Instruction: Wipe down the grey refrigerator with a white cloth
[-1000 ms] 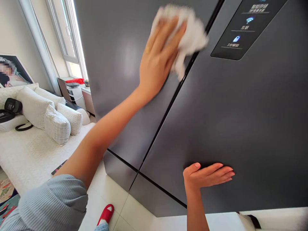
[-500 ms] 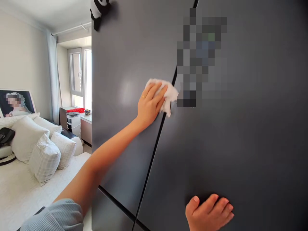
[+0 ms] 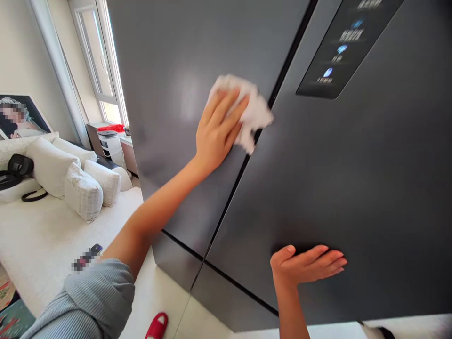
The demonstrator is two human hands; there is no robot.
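The left hand [image 3: 215, 134] is pressed to the left door of a dark grey refrigerator [image 3: 169, 94], fingers closed over a crumpled white cloth [image 3: 252, 110]. The cloth lies under the fingertips and extends past them at 2 o'clock from the hand, reaching across the door seam [image 3: 247, 155] onto the right door. The fingers grip it against the door surface. The right hand [image 3: 303, 266] is at 4 o'clock from the left hand, low on the right door, with fingers open, extended and together; contact with the door cannot be confirmed. A display panel [image 3: 344, 52] is at 1 o'clock from the right hand. A knit sleeve [image 3: 95, 296] covers the left forearm at 7 o'clock from the left hand. At 9 o'clock from the refrigerator is a white bed [image 3: 45, 235] with pillows [image 3: 83, 193]. A red slipper [image 3: 157, 327] is at the bottom edge.
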